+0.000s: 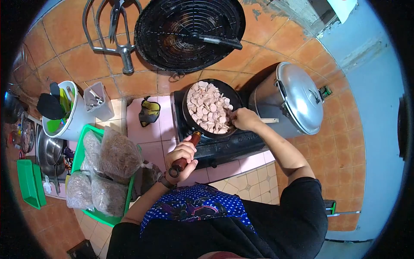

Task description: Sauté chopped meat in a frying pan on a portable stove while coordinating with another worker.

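A black frying pan stands on the black gas stove, heaped with sliced sausage rounds. My left hand is wrapped around the pan's brown wooden handle, which has a metal ring at its end. At the pan's right rim, my right hand grips a utensil whose pale handle sticks out behind the fist. The utensil's working end is hidden by my hand and the slices.
A tall lidded aluminium pot stands right of the pan. A black-and-yellow cloth pad lies on the pink tiles. Left are a green crate of filled plastic bags and a white utensil bucket. A black grill pan hangs above.
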Available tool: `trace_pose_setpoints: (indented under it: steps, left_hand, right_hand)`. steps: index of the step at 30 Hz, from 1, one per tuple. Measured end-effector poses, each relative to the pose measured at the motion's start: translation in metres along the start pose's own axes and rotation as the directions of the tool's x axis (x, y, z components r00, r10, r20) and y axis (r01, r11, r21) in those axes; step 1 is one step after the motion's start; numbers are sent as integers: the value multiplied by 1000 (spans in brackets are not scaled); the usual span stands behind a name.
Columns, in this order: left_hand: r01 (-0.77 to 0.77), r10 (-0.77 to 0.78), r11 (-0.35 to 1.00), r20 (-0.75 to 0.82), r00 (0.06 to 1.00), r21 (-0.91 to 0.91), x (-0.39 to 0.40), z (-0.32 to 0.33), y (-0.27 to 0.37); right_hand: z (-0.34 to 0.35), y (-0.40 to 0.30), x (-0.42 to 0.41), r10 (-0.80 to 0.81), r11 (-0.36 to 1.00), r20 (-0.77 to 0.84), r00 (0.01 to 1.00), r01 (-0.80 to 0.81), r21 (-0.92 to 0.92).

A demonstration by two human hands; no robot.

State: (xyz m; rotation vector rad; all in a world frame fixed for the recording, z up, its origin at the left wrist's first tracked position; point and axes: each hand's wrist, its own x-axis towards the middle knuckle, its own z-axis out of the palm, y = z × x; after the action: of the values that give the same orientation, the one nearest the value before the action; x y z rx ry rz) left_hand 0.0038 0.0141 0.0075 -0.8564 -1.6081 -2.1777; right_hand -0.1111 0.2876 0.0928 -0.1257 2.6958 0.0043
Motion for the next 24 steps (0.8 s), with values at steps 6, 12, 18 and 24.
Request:
trace_pose_setpoints:
  steps: [6,12,18,24]
  left_hand:
    - [2,-2,1000,52,999,-8,-2,-3,-1]
    - [-1,1,1000,48,999,8,-3,-1,-2]
    - [-4,2,999,35,999,40,-4,-2,1]
    - [-1,-1,999,34,999,47,-3,-1,4]
  right_hand:
    - [28,3,10,48,990,-69,997,-38,133]
    - [31,22,31,-12,915,-86,996,45,401]
    - [-5,30,26,26,817,138,990,-101,567]
    - [-53,49,31,55,930,82,995,-80,358]
